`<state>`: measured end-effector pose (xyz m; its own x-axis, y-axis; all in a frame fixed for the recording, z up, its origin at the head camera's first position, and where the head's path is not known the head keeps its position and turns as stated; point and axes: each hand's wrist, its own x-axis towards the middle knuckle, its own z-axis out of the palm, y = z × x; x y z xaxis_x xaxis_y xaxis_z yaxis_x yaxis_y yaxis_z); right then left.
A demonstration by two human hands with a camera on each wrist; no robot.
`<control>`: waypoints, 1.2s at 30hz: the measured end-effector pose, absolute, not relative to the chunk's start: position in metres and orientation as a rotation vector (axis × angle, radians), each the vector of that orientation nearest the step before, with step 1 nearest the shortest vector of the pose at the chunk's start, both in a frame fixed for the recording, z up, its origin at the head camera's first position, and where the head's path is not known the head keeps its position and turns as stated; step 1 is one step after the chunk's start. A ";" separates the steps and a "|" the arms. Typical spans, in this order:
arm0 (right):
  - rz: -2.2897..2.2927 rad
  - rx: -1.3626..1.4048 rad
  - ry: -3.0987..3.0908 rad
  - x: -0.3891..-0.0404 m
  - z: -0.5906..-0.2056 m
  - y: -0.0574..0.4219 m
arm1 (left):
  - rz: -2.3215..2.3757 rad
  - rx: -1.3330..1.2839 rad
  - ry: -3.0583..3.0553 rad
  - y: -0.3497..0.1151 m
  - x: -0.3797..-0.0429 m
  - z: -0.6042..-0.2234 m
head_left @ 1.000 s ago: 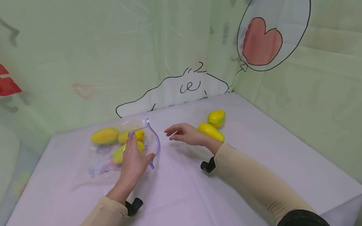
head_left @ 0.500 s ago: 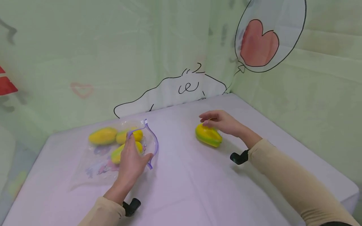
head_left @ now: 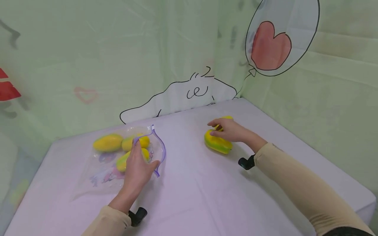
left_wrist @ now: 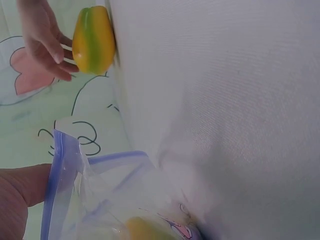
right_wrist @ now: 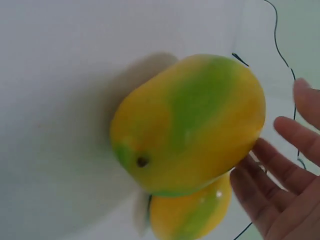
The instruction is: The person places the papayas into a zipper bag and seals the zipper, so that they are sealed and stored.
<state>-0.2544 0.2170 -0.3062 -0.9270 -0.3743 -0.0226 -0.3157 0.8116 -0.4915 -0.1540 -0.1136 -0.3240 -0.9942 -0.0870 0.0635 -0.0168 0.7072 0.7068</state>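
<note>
My left hand holds up the mouth of a clear zip bag with a purple rim, thumb and fingers spread along it. In the left wrist view, the thumb lies against the blue-purple strip. Three yellow-green papayas are inside the bag, including one at its far left. Over on the right, my right hand hovers above two more: a near papaya and a rear papaya, partly hidden by the hand. The right wrist view shows loosely spread fingers beside the nearer papaya.
A white cloth covers the table, whose right edge drops off beyond the right arm. Pale green curtains with cartoon drawings stand behind and to the right. A black wrist camera sits on each wrist.
My right hand has moved right, away from beside the bag mouth to above the two loose papayas, then shifted slightly nearer. My left hand and the bag stay in place.
</note>
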 end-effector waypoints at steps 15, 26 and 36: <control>-0.203 -0.507 2.824 -0.265 -0.305 0.187 | -1.165 0.094 -2.817 -0.110 -0.155 -0.325; -0.688 -0.548 2.828 -0.262 -0.288 0.208 | -1.157 0.080 -2.818 -0.113 -0.156 -0.325; -1.056 -0.534 2.723 -0.254 -0.277 0.235 | -1.165 0.069 -2.806 -0.112 -0.156 -0.325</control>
<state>-0.2537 0.2354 -0.2773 -0.9207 -0.3890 -0.0308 -0.2666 0.6847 -0.6783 -0.1563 -0.1125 -0.3252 -0.9937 -0.0810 0.0776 -0.0022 0.7059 0.7083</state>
